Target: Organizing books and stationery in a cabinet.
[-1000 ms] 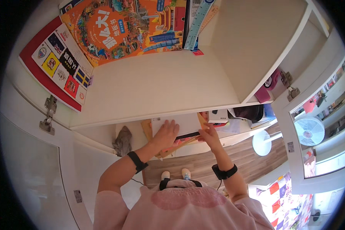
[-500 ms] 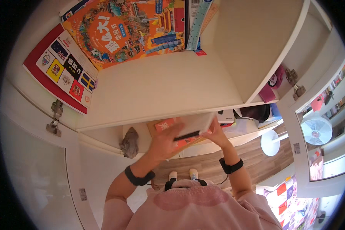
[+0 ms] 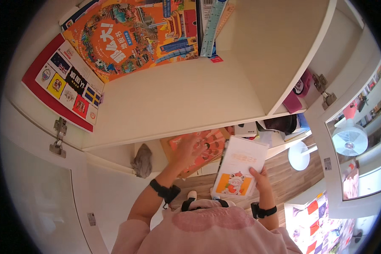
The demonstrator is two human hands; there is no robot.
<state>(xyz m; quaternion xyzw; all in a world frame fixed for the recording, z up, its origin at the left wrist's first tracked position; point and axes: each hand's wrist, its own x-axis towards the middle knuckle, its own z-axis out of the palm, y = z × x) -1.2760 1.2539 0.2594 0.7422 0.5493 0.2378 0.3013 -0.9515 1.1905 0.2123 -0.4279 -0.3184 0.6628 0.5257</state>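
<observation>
My right hand [image 3: 260, 177] grips a white book [image 3: 244, 163] by its right edge, thumb on the cover. An orange cartoon picture fills the lower part of that cover, which faces up. My left hand [image 3: 185, 151] reaches into the lower shelf with its fingers stretched out. It lies over a flat coral-red book or box [image 3: 212, 147] with cartoon figures, beside a brown cardboard edge. Whether the fingers touch it, I cannot tell. Left of that hand sits a crumpled grey cloth thing [image 3: 143, 161].
Above, the shelf [image 3: 178, 97] holds a large orange picture book [image 3: 131, 38], a red-edged flag book [image 3: 67, 84] and a blue ruler [image 3: 213, 27]. A white box [image 3: 245, 129] and a dark bag [image 3: 281, 124] lie lower right. Hinged doors flank me; a fan [image 3: 349, 141] shows at right.
The white book has moved out of the shelf toward me and to the right, turning its cover up. My left hand has let go of it and now hovers over or rests on the coral-red thing.
</observation>
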